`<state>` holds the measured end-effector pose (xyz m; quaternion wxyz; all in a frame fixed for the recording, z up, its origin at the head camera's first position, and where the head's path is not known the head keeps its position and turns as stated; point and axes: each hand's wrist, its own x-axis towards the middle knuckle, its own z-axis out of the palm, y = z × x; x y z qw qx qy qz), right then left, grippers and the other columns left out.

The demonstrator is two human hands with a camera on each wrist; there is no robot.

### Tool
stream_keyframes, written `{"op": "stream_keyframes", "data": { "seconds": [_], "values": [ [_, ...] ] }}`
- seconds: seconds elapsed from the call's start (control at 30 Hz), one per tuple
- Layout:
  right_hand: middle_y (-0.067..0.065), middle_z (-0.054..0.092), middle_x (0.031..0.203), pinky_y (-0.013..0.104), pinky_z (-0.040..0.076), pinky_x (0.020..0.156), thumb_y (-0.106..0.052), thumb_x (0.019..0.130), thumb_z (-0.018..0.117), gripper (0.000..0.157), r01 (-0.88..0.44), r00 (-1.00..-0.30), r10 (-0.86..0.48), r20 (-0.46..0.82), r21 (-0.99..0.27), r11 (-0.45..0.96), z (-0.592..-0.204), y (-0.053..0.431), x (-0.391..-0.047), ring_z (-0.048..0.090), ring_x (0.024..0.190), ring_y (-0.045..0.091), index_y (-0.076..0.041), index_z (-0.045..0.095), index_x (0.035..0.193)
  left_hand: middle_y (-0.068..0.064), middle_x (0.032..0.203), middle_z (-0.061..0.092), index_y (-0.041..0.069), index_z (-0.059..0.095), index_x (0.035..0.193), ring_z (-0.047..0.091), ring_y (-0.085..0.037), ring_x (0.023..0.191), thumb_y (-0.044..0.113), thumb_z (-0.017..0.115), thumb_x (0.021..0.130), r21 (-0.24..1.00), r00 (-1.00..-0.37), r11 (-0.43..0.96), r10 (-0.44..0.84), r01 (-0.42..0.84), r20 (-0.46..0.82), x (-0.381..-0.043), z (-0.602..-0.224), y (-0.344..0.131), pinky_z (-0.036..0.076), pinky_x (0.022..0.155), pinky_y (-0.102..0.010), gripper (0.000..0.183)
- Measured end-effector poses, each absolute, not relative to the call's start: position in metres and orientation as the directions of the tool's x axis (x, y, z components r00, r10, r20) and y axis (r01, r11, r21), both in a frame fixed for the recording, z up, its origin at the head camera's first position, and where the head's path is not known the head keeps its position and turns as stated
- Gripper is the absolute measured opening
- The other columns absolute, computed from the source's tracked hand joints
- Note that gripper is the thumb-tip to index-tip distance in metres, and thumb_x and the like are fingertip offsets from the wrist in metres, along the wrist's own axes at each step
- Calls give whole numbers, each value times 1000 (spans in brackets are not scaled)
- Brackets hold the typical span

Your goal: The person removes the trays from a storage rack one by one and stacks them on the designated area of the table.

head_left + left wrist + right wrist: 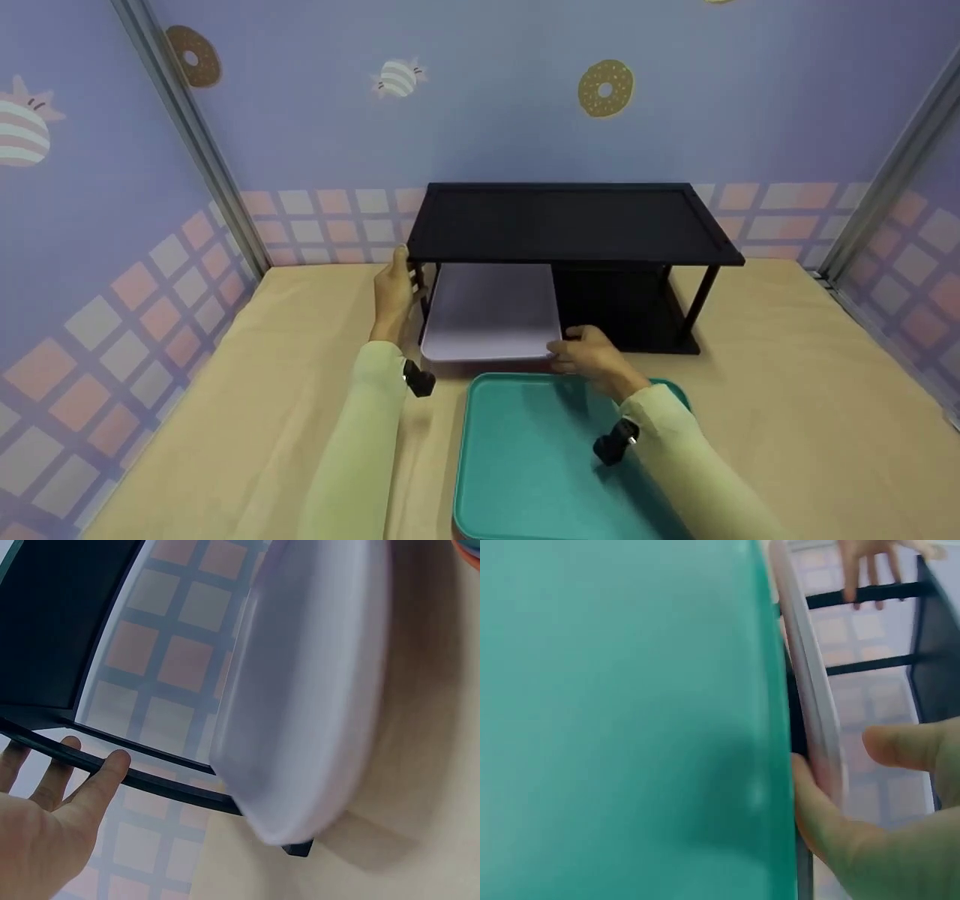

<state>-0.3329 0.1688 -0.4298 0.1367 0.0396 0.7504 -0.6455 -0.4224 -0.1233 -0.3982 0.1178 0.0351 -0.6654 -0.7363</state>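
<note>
A two-level black shelf stands against the back wall. My left hand holds its left front post, with fingers passing behind the post. A pale lilac tray lies in the left part of the lower level, its front end jutting out past the shelf's front. My right hand holds this tray at its front right corner. In the right wrist view, the fingers are against its outer underside and the thumb is over its inner side. A teal tray lies just in front, beneath my right forearm.
Bare black lower board shows to the right of the lilac tray. An orange rim shows under the teal tray's edge. Beige cloth covers the table. Patterned walls and metal corner posts bound the sides and back.
</note>
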Motion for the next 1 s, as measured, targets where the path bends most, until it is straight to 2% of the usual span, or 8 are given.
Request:
{"op": "stream_keyframes", "data": {
  "seconds": [0.27, 0.3, 0.43, 0.5, 0.53, 0.67, 0.7, 1.0],
  "values": [
    [29, 4, 166, 42, 31, 122, 20, 93, 51, 79, 340, -939, -131, -319, -796, -501, -434, 146, -330, 21, 153, 39, 14, 3, 156, -18, 123, 63, -2, 66, 125, 61, -25, 99, 47, 42, 108, 987, -963, -82, -244, 139, 116, -424, -401, -123, 57, 92, -43, 57],
    [29, 6, 165, 41, 32, 121, 21, 93, 51, 77, 338, -937, -118, -328, -776, -532, -435, 142, -329, 29, 150, 35, 15, 7, 156, -18, 122, 63, -1, 67, 123, 61, -25, 97, 47, 42, 108, 987, -962, -78, -248, 139, 116, -424, -401, -123, 57, 89, -42, 56],
    [24, 2, 168, 36, 28, 123, 18, 97, 47, 76, 326, -938, -113, -328, -722, -610, -438, 133, -326, 24, 152, 28, 10, 3, 158, -18, 122, 62, -1, 66, 124, 61, -28, 99, 47, 42, 107, 988, -964, -79, -240, 135, 113, -424, -400, -123, 57, 88, -41, 56],
    [24, 7, 166, 36, 27, 123, 14, 100, 45, 73, 307, -944, -107, -314, -704, -641, -437, 129, -324, 34, 146, 26, 7, 4, 159, -19, 127, 62, -1, 65, 127, 61, -28, 104, 48, 42, 107, 988, -967, -80, -228, 132, 110, -423, -400, -124, 57, 91, -42, 58],
    [23, 6, 167, 38, 24, 125, 13, 102, 43, 73, 296, -948, -119, -294, -686, -665, -437, 127, -323, 24, 152, 29, 5, 0, 160, -20, 128, 61, -1, 65, 128, 61, -29, 106, 49, 42, 107, 988, -969, -85, -223, 130, 108, -423, -400, -124, 56, 94, -43, 59],
    [24, 18, 163, 47, 23, 125, 8, 106, 37, 65, 241, -966, -124, -226, -625, -743, -434, 115, -319, 28, 151, 35, -3, 9, 163, -19, 134, 59, 0, 62, 134, 60, -27, 110, 50, 42, 107, 989, -972, -81, -208, 126, 107, -423, -400, -126, 55, 99, -45, 61],
    [24, 15, 165, 50, 22, 125, 8, 106, 35, 66, 228, -970, -129, -204, -600, -767, -434, 111, -318, 17, 155, 38, -6, 8, 164, -20, 134, 59, -1, 62, 134, 60, -28, 109, 50, 41, 107, 989, -973, -83, -205, 126, 107, -423, -400, -126, 55, 100, -45, 61],
    [29, 18, 163, 59, 21, 123, 7, 107, 31, 64, 92, -993, -32, -113, -585, -805, -438, 91, -318, 19, 153, 44, -11, 8, 164, -24, 136, 60, -3, 63, 132, 61, -29, 110, 48, 41, 108, 987, -968, -68, -216, 144, 127, -425, -400, -124, 55, 98, -47, 60]
  ]
}}
